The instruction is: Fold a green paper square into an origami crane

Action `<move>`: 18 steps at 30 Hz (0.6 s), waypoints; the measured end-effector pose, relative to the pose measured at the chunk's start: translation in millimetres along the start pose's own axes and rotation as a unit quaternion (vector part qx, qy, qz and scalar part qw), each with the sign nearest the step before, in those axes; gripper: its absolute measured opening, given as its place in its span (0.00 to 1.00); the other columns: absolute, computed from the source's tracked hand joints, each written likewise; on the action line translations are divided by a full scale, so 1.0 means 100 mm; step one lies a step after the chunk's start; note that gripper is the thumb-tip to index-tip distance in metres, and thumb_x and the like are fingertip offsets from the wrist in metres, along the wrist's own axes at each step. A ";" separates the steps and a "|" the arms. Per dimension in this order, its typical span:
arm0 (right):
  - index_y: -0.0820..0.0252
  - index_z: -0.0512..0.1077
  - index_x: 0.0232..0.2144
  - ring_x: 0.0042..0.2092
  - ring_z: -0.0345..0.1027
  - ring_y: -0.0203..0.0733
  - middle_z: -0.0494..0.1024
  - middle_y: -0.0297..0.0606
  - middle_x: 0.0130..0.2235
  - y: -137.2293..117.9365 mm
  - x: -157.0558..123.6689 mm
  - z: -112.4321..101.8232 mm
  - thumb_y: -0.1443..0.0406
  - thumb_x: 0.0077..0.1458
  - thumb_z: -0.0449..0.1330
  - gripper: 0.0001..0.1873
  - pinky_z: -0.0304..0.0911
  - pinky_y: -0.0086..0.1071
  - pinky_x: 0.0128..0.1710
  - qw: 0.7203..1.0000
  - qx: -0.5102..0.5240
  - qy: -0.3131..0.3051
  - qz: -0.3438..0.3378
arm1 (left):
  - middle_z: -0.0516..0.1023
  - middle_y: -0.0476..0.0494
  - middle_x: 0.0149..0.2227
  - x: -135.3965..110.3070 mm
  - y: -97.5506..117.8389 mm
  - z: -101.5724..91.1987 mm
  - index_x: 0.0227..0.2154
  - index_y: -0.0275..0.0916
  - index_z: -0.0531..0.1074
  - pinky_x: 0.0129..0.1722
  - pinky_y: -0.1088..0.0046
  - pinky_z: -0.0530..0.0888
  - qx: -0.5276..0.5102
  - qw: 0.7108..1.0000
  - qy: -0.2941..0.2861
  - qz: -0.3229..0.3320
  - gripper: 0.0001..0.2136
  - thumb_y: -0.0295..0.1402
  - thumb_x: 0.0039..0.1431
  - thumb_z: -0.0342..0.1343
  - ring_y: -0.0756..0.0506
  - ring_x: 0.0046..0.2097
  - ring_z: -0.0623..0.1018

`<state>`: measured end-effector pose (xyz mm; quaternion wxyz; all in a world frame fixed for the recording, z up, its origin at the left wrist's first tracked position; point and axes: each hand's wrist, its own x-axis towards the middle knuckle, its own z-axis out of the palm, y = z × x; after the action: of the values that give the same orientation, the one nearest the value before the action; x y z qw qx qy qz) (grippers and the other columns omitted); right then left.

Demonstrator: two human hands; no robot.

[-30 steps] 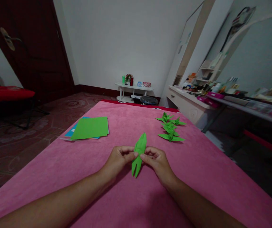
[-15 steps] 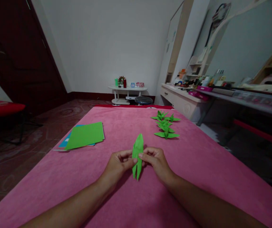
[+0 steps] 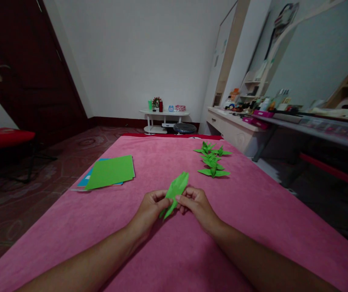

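Note:
A folded green origami paper (image 3: pixel 177 186) is held between both hands over the pink cloth (image 3: pixel 125 255). It leans to the upper right, with two narrow points at its lower end. My left hand (image 3: pixel 151 209) pinches its left side, thumb on top. From the other side my right hand (image 3: pixel 196 205) grips it, thumb pressed on the front and the other fingers curled behind. Several folded green paper cranes (image 3: pixel 213 160) lie in a cluster farther off to the right.
Left of my hands lies a stack of square paper sheets (image 3: pixel 111 172), green on top with blue beneath. Beyond the far edge stands a small white table (image 3: pixel 163 112). A cluttered dressing table (image 3: pixel 235 119) is at the right, a red stool (image 3: pixel 6 136) at the left.
The folded paper has tilted from nearly upright to leaning right, its lower points swinging left. Both hands still hold it. The whole view has shifted slightly.

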<state>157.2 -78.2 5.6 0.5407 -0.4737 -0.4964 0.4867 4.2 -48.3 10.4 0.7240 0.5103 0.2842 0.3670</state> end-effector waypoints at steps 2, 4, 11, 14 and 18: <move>0.65 0.72 0.20 0.20 0.64 0.32 0.74 0.36 0.20 0.03 0.01 -0.02 0.61 0.48 0.60 0.13 0.59 0.26 0.21 0.999 0.003 -0.036 0.011 | 0.76 0.42 0.26 0.01 0.02 0.00 0.31 0.30 0.76 0.29 0.75 0.68 0.021 1.000 -0.011 0.008 0.08 0.31 0.52 0.57 0.50 0.27 0.73; 0.67 0.73 0.19 0.20 0.65 0.32 0.74 0.37 0.20 0.05 0.03 -0.04 0.61 0.49 0.59 0.14 0.60 0.26 0.21 0.998 0.005 -0.053 0.018 | 0.75 0.41 0.25 0.01 0.04 0.00 0.29 0.29 0.76 0.28 0.76 0.68 0.042 0.999 -0.018 0.015 0.10 0.34 0.53 0.57 0.50 0.26 0.72; 0.65 0.72 0.22 0.18 0.60 0.30 0.71 0.33 0.18 0.02 0.02 -0.04 0.57 0.49 0.61 0.15 0.56 0.25 0.19 1.000 -0.020 0.010 -0.017 | 0.76 0.41 0.26 0.02 0.06 -0.04 0.30 0.29 0.77 0.23 0.77 0.66 0.108 0.994 0.012 0.011 0.14 0.38 0.48 0.61 0.52 0.23 0.68; 0.65 0.71 0.21 0.19 0.59 0.30 0.70 0.33 0.18 0.04 0.01 -0.05 0.58 0.49 0.61 0.15 0.55 0.25 0.19 0.999 -0.038 0.024 -0.030 | 0.75 0.42 0.25 0.03 0.03 -0.05 0.29 0.30 0.77 0.23 0.77 0.66 0.121 0.992 0.011 0.014 0.15 0.40 0.48 0.60 0.52 0.23 0.68; 0.65 0.71 0.22 0.19 0.60 0.30 0.70 0.32 0.18 0.04 0.00 -0.05 0.58 0.49 0.62 0.14 0.55 0.25 0.19 0.999 -0.033 0.015 -0.023 | 0.73 0.43 0.24 0.03 0.02 -0.05 0.29 0.30 0.76 0.22 0.77 0.66 0.131 0.991 0.014 0.019 0.16 0.42 0.49 0.59 0.53 0.22 0.67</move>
<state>161.6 -78.2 1.3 0.5428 -0.4870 -0.5148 0.4507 1.3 -42.6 10.2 0.6400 0.6004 0.3305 0.3474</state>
